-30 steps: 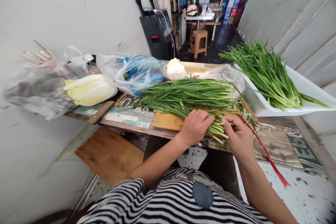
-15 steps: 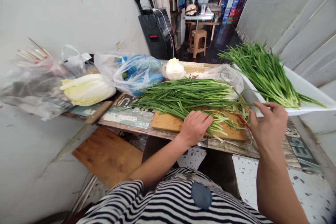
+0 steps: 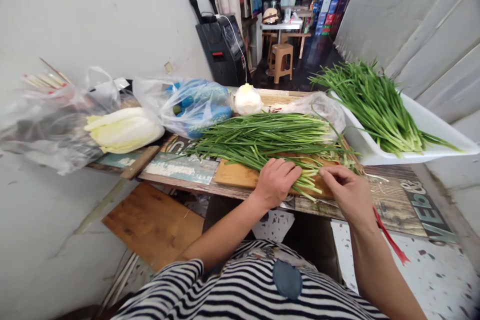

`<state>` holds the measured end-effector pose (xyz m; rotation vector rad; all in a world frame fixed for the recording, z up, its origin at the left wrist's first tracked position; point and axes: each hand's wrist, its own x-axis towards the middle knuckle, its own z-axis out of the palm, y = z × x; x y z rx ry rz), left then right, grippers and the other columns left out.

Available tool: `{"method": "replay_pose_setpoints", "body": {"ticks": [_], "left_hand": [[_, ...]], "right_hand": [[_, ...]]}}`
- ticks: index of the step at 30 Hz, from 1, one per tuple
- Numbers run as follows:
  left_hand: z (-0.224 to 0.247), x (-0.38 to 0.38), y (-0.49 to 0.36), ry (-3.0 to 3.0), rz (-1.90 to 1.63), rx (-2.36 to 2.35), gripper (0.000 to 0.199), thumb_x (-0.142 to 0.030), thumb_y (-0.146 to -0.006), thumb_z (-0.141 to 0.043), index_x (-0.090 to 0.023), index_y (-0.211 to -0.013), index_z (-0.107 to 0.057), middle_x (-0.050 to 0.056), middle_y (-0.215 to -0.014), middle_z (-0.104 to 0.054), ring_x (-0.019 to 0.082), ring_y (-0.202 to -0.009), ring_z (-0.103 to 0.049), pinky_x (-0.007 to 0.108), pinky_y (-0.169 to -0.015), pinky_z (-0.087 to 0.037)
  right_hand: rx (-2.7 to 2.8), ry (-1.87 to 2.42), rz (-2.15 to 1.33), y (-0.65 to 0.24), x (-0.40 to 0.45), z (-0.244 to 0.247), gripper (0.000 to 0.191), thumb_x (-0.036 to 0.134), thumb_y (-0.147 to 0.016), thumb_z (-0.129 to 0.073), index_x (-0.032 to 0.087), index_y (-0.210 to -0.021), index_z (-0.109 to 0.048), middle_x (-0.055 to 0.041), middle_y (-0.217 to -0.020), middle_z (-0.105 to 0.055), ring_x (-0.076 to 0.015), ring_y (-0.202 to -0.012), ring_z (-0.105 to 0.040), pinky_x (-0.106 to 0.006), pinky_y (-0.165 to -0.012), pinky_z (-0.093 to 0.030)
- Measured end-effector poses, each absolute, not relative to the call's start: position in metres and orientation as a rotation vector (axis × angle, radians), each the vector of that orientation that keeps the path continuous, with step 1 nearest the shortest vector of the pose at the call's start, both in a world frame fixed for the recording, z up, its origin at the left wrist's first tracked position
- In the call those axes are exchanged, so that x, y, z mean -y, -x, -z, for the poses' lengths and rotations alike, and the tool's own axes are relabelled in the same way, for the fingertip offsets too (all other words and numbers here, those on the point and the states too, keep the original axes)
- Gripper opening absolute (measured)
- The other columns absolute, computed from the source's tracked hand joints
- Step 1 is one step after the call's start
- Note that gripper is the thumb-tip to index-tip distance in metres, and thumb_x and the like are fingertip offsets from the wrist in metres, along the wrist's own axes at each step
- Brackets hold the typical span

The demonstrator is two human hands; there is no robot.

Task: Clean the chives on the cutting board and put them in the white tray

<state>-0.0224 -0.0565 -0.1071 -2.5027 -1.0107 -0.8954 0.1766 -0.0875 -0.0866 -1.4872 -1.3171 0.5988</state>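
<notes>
Green stalks [image 3: 262, 132]: heaped mid-frame, their pale ends lying over the cutting board [image 3: 234, 174].
Left hand [image 3: 276, 180]: curled over the stalks near their pale ends, fingers pressed together.
Right hand [image 3: 347, 187]: beside those ends, thumb and forefinger drawn close; whether they pinch anything, I cannot tell.
White tub [image 3: 435, 115]: right of the frame, holding more greens [image 3: 375, 100].
Behind the heap: white bulb [image 3: 248, 100], bag with blue contents [image 3: 202, 105].
Cabbage [image 3: 127, 130]: left of the frame.
Since the earlier frame: right hand has come from the tub's near corner back to the stalk ends; left hand has hardly moved.
Red strip [image 3: 390, 237]: partly hidden behind the right wrist.
Blue contents: blurred by the plastic.
</notes>
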Motion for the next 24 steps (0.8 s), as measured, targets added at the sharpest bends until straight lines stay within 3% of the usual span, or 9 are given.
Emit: {"method": "replay_pose_setpoints", "body": {"ticks": [12, 17, 20, 22, 24], "left_hand": [[0.11, 0.055, 0.024, 2.588, 0.852, 1.017, 0.039, -0.031, -0.102, -0.03, -0.02, -0.109, -0.067, 0.008, -0.1, -0.069, 0.018, -0.083, -0.053, 0.035, -0.073, -0.033], [0.112, 0.052, 0.028, 2.609, 1.086, 0.998, 0.039, -0.042, -0.1, -0.04, -0.017, -0.111, -0.068, 0.008, -0.105, -0.072, 0.019, -0.085, -0.055, 0.035, -0.073, -0.035], [0.112, 0.052, 0.029, 2.574, 1.204, 0.999, 0.04, -0.041, -0.1, -0.04, -0.017, -0.118, -0.066, 0.008, -0.104, -0.072, 0.02, -0.087, -0.055, 0.035, -0.076, -0.038], [0.111, 0.054, 0.029, 2.548, 1.233, 1.013, 0.04, -0.039, -0.099, -0.042, -0.018, -0.124, -0.064, 0.008, -0.104, -0.072, 0.02, -0.089, -0.056, 0.035, -0.079, -0.039], [0.109, 0.055, 0.028, 2.519, 1.24, 1.044, 0.038, -0.04, -0.098, -0.044, -0.019, -0.122, -0.065, 0.008, -0.103, -0.072, 0.02, -0.092, -0.057, 0.036, -0.084, -0.04]], "right_hand": [[1.127, 1.389, -0.759, -0.163, 0.087, 0.096, 0.023, 0.039, -0.068, -0.071, 0.018, -0.077, -0.071, -0.0021, -0.065, -0.067, -0.013, -0.054, -0.055, -0.025, -0.049, -0.044], [1.377, 1.533, -0.104, -0.186, 0.078, 0.094, 0.02, 0.038, -0.08, -0.064, 0.02, -0.073, -0.07, -0.0041, -0.073, -0.066, -0.0163, -0.063, -0.057, -0.031, -0.062, -0.046], [1.497, 1.67, 0.174, -0.204, 0.07, 0.093, 0.039, 0.047, -0.085, -0.062, 0.021, -0.056, -0.061, -0.004, -0.063, -0.059, -0.0178, -0.061, -0.053, -0.033, -0.061, -0.042], [1.661, 1.629, 0.166, -0.21, 0.066, 0.095, 0.036, 0.045, -0.09, -0.058, 0.02, -0.066, -0.067, -0.0056, -0.071, -0.063, -0.0196, -0.068, -0.056, -0.034, -0.065, -0.044], [1.869, 1.513, 0.114, -0.209, 0.065, 0.097, 0.026, 0.037, -0.093, -0.055, 0.02, -0.087, -0.074, -0.0079, -0.087, -0.067, -0.0217, -0.08, -0.059, -0.036, -0.073, -0.047]]}}
